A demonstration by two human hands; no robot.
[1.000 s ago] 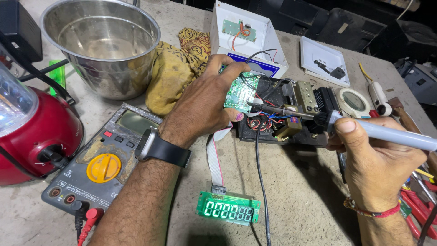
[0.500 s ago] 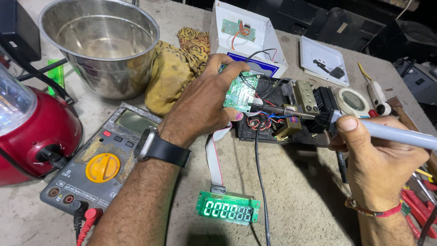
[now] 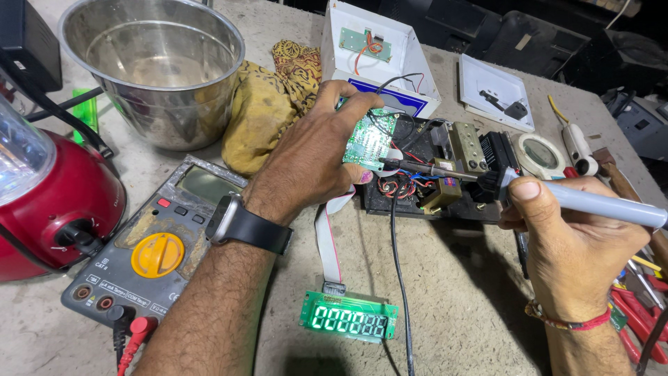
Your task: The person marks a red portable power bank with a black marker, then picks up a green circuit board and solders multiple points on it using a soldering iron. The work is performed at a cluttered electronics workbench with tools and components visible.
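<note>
Left forearm enters from the bottom edge and runs up and to the right, wrist straight, back of the hand toward the camera. Left hand (image 3: 313,163) is curled, fingers bent over to the right, thumb tip low at the right side, pinching.

Right forearm enters from the lower right corner, wrist bent slightly inward. Right hand (image 3: 567,244) is closed in a pen-like grip, thumb laid flat on top and pointing left, fingers wrapped beneath. The two hands are near each other, not touching.
</note>
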